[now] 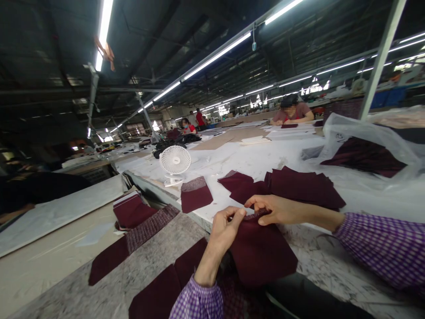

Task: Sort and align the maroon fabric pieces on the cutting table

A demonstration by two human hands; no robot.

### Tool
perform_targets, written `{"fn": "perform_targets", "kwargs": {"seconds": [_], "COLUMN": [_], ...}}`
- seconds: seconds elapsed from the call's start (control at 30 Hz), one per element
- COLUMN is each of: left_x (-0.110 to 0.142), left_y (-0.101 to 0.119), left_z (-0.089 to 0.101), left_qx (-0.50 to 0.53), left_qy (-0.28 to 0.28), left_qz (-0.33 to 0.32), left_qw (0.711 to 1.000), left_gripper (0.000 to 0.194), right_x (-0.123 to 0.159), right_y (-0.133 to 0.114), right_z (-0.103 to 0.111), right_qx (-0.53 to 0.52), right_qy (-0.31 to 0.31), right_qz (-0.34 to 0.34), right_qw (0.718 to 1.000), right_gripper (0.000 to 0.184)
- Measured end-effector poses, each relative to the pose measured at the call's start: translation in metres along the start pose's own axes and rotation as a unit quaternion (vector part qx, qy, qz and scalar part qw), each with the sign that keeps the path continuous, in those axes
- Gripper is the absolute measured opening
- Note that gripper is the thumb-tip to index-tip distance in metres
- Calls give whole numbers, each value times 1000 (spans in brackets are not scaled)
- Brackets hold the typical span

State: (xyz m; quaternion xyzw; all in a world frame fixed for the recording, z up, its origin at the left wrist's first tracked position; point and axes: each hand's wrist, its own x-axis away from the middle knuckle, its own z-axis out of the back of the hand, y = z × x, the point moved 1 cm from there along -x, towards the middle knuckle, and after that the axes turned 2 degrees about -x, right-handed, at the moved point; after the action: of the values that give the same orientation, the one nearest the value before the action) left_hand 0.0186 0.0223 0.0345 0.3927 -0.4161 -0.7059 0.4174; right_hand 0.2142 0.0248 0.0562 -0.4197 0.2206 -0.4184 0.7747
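Between my two hands hangs a maroon fabric piece [262, 254] with a speckled grey band along its top edge. My left hand [226, 228] pinches that edge at its left corner, thumb against fingers. My right hand [274, 209] grips the same edge further right, its thumb in front and index finger reaching toward the left hand. Just behind the right hand lies a fanned pile of maroon pieces [303, 188]. Another maroon piece with a speckled band [196, 195] lies flat to the left, near the table edge.
A small white fan [175, 160] stands on the white table [232, 153]. Clear plastic bags [352, 128] with dark fabric sit at right. More maroon pieces [109, 263] lie on the grey surface at left, beside a stack [133, 210]. Other people work further back.
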Motion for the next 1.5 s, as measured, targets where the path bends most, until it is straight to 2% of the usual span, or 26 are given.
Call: {"fn": "perform_targets", "kwargs": {"seconds": [0.17,0.27,0.33,0.4,0.5,0.57,0.83,1.13,1.23,1.4,1.43,1.5], "left_x": [-10,-16,-19,-20,-20,-19,-20,-19,-19,-20,-20,-20], "left_y": [1,-1,-3,-5,-7,-7,-7,-6,-10,-15,-15,-15], "left_z": [-15,-25,-29,-31,-31,-32,-33,-33,-32,-32,-32,-32], "left_qx": [-157,-207,-220,-237,-257,-266,-287,-282,-274,-269,-275,-292], "left_qy": [16,29,38,39,36,34,26,27,31,22,20,17], "left_qz": [-41,-38,-36,-43,-56,-67,-74,-76,-82,-100,-101,-103], "left_qw": [987,977,974,970,964,961,955,956,958,958,956,951], "left_gripper": [7,13,14,14,14,14,14,15,16,25,25,23], "right_x": [0,2,6,8,9,8,7,5,6,7,7,8], "right_y": [-1,-2,-3,-4,-4,-1,7,8,11,16,16,18], "right_z": [3,11,20,28,34,34,31,26,23,14,12,10], "right_qx": [35,86,108,141,233,269,287,314,375,552,571,582], "right_qy": [-28,-46,-53,-27,29,29,17,24,31,5,0,1], "right_qz": [0,-7,-27,-28,23,44,70,68,106,191,198,210], "right_qw": [999,995,992,989,972,962,955,947,920,812,797,785], "right_gripper": [44,43,40,34,27,26,19,14,15,22,22,22]}}
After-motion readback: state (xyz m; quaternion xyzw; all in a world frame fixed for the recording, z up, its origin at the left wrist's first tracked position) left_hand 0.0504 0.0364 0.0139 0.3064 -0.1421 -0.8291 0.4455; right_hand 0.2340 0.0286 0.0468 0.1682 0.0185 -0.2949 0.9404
